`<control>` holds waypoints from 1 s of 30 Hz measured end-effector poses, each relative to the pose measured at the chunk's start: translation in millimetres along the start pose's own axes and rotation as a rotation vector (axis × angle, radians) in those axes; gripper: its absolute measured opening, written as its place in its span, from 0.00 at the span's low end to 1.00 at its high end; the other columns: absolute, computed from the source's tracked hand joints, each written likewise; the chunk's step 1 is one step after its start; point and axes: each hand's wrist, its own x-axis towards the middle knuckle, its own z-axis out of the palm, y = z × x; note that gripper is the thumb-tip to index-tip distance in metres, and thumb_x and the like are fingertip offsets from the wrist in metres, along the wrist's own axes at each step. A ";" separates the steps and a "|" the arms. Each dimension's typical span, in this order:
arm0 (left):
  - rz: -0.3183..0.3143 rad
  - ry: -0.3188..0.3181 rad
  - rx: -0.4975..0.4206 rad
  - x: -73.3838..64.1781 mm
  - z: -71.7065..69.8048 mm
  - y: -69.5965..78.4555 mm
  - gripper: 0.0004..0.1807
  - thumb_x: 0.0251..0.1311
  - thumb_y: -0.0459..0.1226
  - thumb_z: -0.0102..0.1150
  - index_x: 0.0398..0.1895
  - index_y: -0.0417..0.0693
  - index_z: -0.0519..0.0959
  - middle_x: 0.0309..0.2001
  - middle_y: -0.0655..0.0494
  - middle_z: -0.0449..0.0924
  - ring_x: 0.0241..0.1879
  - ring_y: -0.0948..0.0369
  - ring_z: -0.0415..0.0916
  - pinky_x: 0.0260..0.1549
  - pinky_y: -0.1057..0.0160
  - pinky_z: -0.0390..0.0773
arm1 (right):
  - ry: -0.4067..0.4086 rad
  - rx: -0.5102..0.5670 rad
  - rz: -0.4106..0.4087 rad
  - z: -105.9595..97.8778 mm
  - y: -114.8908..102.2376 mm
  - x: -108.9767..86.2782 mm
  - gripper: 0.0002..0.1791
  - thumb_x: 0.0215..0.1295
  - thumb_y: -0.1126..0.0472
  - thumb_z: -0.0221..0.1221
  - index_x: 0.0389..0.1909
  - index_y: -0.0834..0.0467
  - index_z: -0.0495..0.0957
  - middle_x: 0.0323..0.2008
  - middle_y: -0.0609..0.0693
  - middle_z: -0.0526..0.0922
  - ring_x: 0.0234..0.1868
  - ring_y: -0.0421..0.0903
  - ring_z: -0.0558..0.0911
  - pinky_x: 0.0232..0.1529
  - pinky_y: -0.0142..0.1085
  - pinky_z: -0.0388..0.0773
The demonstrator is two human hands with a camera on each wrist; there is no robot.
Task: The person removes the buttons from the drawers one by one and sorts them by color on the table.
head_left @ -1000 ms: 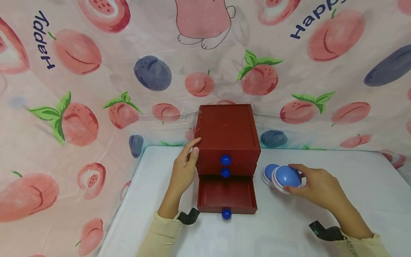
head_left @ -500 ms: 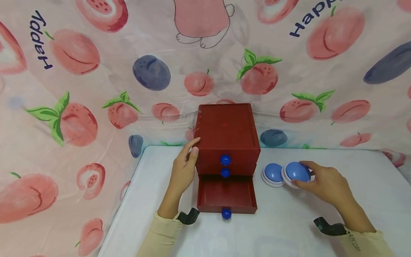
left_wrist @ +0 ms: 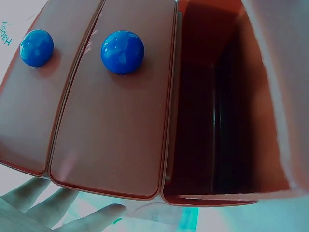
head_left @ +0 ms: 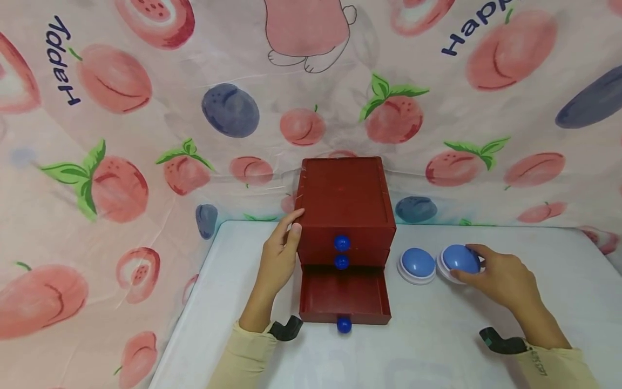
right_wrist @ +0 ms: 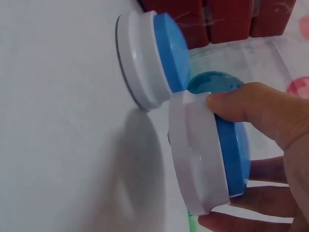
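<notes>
Right hand: pinching button | left hand: resting on cabinet side | twin: sitting between hands, just beside button | drawer: gaping right of left hand | risk: glossy dome perhaps slipping under too light a pinch, knocking twin | make: smooth white rims, boxy red plastic

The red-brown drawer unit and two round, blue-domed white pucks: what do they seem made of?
The red-brown, boxy drawer unit looks like moulded plastic with a soft sheen: thin walls, rounded corners. The round, blue-domed white puck beside it and the matching puck in the right hand seem hard, glossy plastic: both show light glints, though looks alone can't confirm.
</notes>
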 end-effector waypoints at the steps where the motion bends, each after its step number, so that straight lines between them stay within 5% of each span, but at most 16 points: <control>1: 0.001 -0.002 0.000 0.0 -0.1 0.3 0.21 0.79 0.49 0.46 0.71 0.69 0.71 0.73 0.60 0.69 0.66 0.51 0.76 0.65 0.42 0.74 | 0.003 0.001 0.003 0.7 1.1 0.5 0.56 0.50 0.24 0.67 0.66 0.63 0.70 0.44 0.71 0.83 0.37 0.63 0.83 0.24 0.48 0.77; 25: -0.004 0.002 0.010 0.4 -0.7 -1.1 0.21 0.79 0.50 0.46 0.71 0.71 0.71 0.73 0.62 0.69 0.66 0.52 0.77 0.65 0.42 0.74 | -0.040 0.006 0.057 17.1 6.4 11.5 0.57 0.50 0.25 0.67 0.67 0.66 0.69 0.44 0.72 0.83 0.39 0.66 0.82 0.32 0.58 0.79; 30: -0.006 -0.004 0.007 1.0 -0.4 -1.1 0.21 0.79 0.51 0.45 0.71 0.72 0.71 0.72 0.63 0.69 0.66 0.53 0.76 0.66 0.43 0.74 | -0.038 -0.001 0.054 16.9 5.4 11.8 0.57 0.50 0.25 0.67 0.66 0.66 0.69 0.51 0.77 0.80 0.43 0.72 0.81 0.33 0.61 0.80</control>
